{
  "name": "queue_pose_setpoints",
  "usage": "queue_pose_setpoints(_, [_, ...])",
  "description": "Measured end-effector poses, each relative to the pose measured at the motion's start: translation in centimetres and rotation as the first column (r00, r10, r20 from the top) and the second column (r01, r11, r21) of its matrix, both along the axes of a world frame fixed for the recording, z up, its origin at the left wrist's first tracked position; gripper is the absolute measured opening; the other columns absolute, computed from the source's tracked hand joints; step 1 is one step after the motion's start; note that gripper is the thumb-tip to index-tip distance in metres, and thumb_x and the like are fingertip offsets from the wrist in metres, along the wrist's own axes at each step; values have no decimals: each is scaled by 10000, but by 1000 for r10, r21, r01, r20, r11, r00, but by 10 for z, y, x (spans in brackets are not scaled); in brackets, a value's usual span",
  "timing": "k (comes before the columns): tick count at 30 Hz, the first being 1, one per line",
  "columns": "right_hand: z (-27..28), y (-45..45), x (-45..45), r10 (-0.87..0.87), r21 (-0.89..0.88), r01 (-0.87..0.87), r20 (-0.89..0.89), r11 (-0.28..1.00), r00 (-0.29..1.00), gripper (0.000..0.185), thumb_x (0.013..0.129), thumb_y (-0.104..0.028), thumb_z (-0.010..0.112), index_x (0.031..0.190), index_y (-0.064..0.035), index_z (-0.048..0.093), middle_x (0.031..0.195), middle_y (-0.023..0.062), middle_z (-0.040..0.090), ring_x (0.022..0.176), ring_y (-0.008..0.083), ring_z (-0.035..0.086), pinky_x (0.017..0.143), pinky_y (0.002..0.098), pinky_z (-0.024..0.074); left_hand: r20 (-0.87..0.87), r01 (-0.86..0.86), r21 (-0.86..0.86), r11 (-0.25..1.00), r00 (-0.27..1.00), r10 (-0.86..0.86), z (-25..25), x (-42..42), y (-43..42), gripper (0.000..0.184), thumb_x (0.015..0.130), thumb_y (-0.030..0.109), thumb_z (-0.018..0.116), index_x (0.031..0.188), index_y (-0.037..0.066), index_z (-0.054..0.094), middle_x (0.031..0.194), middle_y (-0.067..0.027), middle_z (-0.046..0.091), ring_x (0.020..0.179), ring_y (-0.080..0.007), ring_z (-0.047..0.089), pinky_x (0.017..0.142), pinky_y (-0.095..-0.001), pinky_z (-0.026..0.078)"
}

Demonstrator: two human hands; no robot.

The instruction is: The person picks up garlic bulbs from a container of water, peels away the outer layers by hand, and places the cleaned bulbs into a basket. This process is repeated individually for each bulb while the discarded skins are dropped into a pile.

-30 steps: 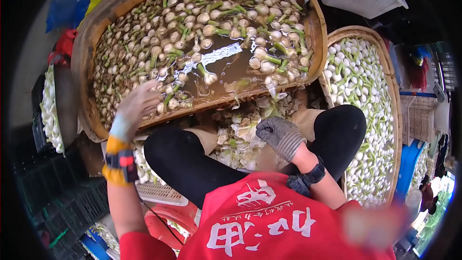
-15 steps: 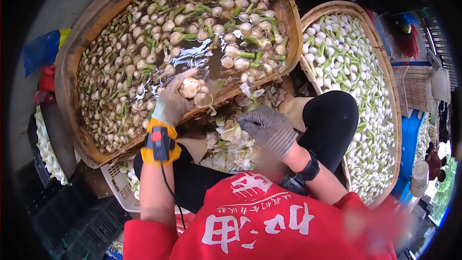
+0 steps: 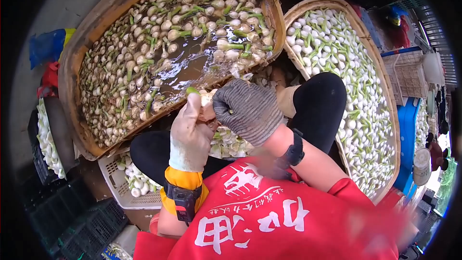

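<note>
My left hand point(image 3: 190, 127), in a pale glove with a yellow cuff, is closed round a garlic bulb point(image 3: 207, 98). A green stem end point(image 3: 192, 90) shows just above the thumb. Against the bulb's right side presses my right hand point(image 3: 248, 110), in a grey striped glove with its fingers curled tight. What those fingers hold is hidden. Both hands are above my lap, just in front of the large wooden tub point(image 3: 72, 67). Unpeeled garlic bulbs point(image 3: 144, 43) with short green stems float in its brown water. Loose garlic peels point(image 3: 228, 143) lie below the hands.
To the right stands a second tub point(image 3: 392, 130) full of clean white bulbs point(image 3: 332, 38). A white plastic basket point(image 3: 115, 178) with white bulbs is by my left leg. Dark crates point(image 3: 91, 226) sit at lower left; a blue container point(image 3: 406, 139) is at far right.
My left hand has come back from over the water toward my lap with the garlic bulb. My right hand has moved up and left to meet it. The view has shifted slightly.
</note>
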State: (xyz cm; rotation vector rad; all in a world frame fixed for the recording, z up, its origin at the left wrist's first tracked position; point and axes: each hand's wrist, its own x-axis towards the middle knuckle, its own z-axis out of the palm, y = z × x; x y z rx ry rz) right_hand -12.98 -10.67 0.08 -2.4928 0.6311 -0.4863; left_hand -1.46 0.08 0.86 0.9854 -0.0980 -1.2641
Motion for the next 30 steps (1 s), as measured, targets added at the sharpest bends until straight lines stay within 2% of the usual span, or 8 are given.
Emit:
queue_pose_setpoints(13, [5, -97, -7, -587, 17, 590, 127, 808, 800, 148, 843, -207, 612, 790, -83, 673, 767, 130, 669, 730, 312, 662, 669, 401, 536, -161, 178, -177, 968, 965, -207, 31, -6, 38, 598, 1031, 437, 381, 1448, 9, 346, 1115, -183, 615, 876, -232, 583, 749, -350, 464])
queue_pose_setpoints(19, [28, 15, -31, 45, 15, -51, 259, 999, 965, 218, 755, -271, 780, 916, -133, 729, 889, 48, 673, 830, 239, 653, 711, 356, 525, -206, 72, -172, 983, 973, -107, 14, -10, 46, 650, 1025, 536, 341, 1410, 13, 355, 1117, -158, 622, 916, -247, 608, 801, -351, 502])
queue_pose_setpoints(20, [36, 25, -35, 120, -92, -104, 196, 990, 973, 263, 764, -259, 746, 995, -137, 709, 927, 49, 675, 835, 252, 649, 704, 368, 525, 547, 174, -55, 983, 829, -116, 10, -14, 46, 593, 1031, 500, 359, 1360, 7, 388, 1094, -137, 630, 876, -223, 617, 757, -311, 505])
queue_pose_setpoints(21, [31, 27, -35, 114, -93, -98, 193, 991, 975, 263, 764, -259, 746, 995, -137, 709, 927, 49, 675, 835, 252, 649, 704, 368, 525, 974, 166, 95, 981, 188, -126, 6, -16, 46, 538, 1038, 464, 377, 1309, 1, 422, 1070, -115, 638, 836, -199, 626, 713, -271, 508])
queue_pose_setpoints(22, [23, 28, -34, 186, -148, -159, 189, 976, 964, 269, 775, -250, 716, 1018, -136, 696, 920, 54, 672, 827, 262, 648, 690, 379, 522, 754, 47, 19, 999, 655, -45, -2, -24, 42, 424, 1049, 387, 396, 1207, -1, 461, 1029, -89, 639, 749, -164, 614, 618, -223, 485])
queue_pose_setpoints(25, [24, 24, -32, 284, -172, -267, 83, 948, 955, 245, 791, -236, 649, 1009, -125, 669, 899, 75, 660, 803, 282, 641, 656, 405, 507, -18, 12, -33, 999, 1000, -12, 16, -31, 34, 399, 1051, 364, 405, 1198, -1, 472, 942, -70, 607, 711, -153, 587, 580, -231, 466])
queue_pose_setpoints(26, [25, 25, -30, 267, -172, -252, 68, 952, 961, 213, 793, -233, 644, 971, -117, 667, 861, 82, 652, 776, 294, 635, 647, 421, 502, 446, 126, 51, 991, 885, -136, -5, -22, 41, 449, 1048, 397, 394, 1248, 2, 468, 862, -50, 555, 679, -144, 565, 563, -259, 458])
queue_pose_setpoints(30, [37, 30, -21, 119, -2, -120, -81, 993, 990, 141, 821, -209, 627, 884, -90, 668, 755, 96, 638, 703, 283, 639, 634, 412, 506, 300, 171, 121, 978, 933, -200, 23, -14, 43, 521, 1047, 407, 366, 1359, -6, 430, 887, -59, 560, 713, -145, 577, 594, -277, 467])
